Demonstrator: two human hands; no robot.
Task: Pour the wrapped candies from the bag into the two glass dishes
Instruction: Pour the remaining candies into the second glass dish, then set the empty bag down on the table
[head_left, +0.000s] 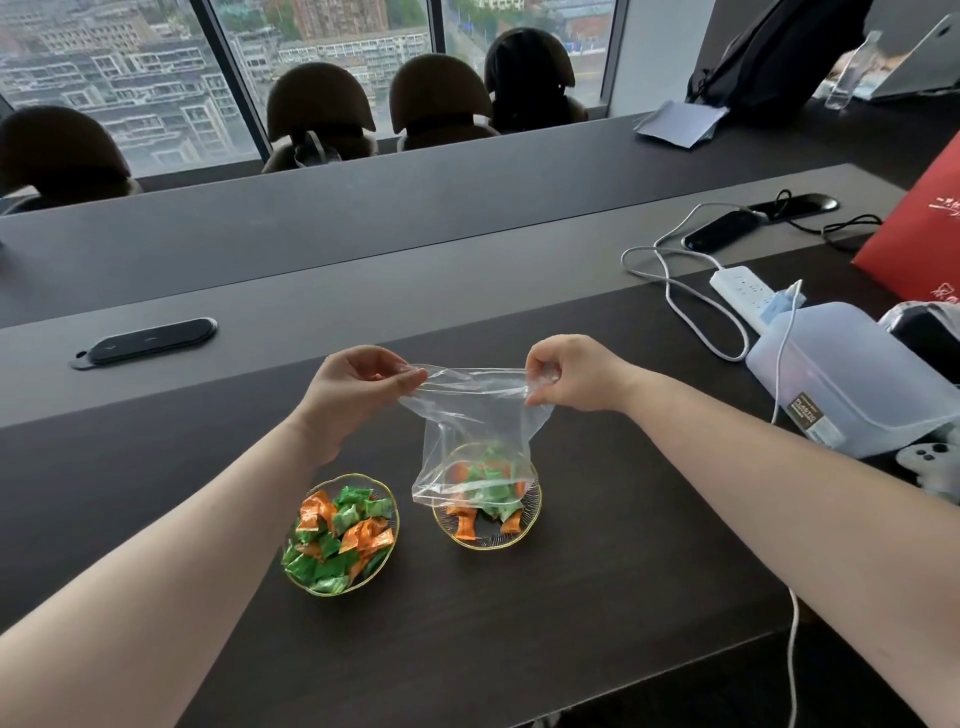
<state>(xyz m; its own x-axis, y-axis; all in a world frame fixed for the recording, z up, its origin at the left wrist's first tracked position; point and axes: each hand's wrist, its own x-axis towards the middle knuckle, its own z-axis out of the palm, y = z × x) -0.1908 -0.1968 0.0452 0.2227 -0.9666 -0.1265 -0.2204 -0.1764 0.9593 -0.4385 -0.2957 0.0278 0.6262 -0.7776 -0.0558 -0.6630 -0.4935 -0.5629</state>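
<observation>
A clear plastic bag (475, 415) hangs above the right glass dish (534, 512), stretched between my hands. My left hand (358, 387) pinches its top left corner and my right hand (569, 374) pinches the top right corner. The bag looks empty; green and orange wrapped candies (480, 499) in the right dish show through it. The left glass dish (382, 486), gold-rimmed like the other, is heaped with green and orange candies (337, 535). Both dishes rest on the dark wooden table, close together.
A translucent plastic container (852, 379) lies on its side at the right, beside a white power strip (743, 288) and trailing cables. A red paper bag (919, 228) stands far right. A black cable hatch (148, 343) sits at the left. Chairs line the far side.
</observation>
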